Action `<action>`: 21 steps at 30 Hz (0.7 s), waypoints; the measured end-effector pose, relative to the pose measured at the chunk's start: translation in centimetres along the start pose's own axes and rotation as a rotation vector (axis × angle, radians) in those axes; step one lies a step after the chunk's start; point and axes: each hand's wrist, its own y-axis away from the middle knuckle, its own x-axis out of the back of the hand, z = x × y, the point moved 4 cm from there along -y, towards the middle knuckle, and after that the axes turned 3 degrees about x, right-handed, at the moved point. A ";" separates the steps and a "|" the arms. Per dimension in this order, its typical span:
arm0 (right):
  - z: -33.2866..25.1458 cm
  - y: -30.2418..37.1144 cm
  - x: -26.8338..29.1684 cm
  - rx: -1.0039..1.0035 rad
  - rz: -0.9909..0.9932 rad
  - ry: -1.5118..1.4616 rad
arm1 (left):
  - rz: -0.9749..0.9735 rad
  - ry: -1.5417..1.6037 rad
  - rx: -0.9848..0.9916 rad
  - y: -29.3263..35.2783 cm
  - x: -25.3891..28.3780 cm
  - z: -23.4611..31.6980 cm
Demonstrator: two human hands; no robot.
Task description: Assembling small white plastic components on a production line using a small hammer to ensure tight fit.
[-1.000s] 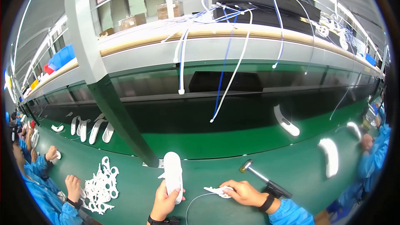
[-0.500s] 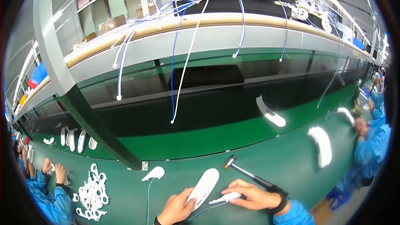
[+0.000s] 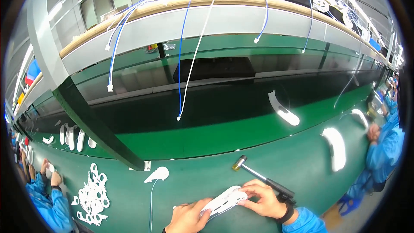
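Observation:
Low in the middle, a long white plastic shell (image 3: 221,203) is tilted so that slots along its side show. My left hand (image 3: 189,218) grips its near left end between thumb and fingers. At the far right end, my right hand (image 3: 264,199) holds a small white plastic piece (image 3: 235,196) against the shell, its fingers closed on it. How the two parts fit together is hidden by my fingers. Beyond my right hand lies a hammer (image 3: 264,176) with a yellowish head. Left of my hands rests a white round-ended piece (image 3: 160,174) with a thin blue cable.
A pile of white ring-shaped parts (image 3: 92,196) lies on the green bench at left. White shells (image 3: 335,149) lie farther right and on the green strip behind. Blue and white cables (image 3: 189,60) hang from the shelf above. Blue-sleeved people (image 3: 386,146) work at both sides.
My right hand has brought the small white piece up onto the shell. The shell has turned to a flatter slant and its slotted side now shows. The view has shifted slightly.

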 end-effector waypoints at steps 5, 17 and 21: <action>0.3 0.5 -0.2 -0.021 0.083 -0.034 | 0.056 -0.004 -0.021 0.2 -0.6 -0.4; 0.7 0.5 -0.7 -0.031 0.085 0.010 | 0.106 -0.064 -0.055 0.0 -0.6 0.2; 0.4 0.5 -0.8 -0.011 0.090 0.034 | 0.113 -0.084 -0.054 0.1 -0.6 0.3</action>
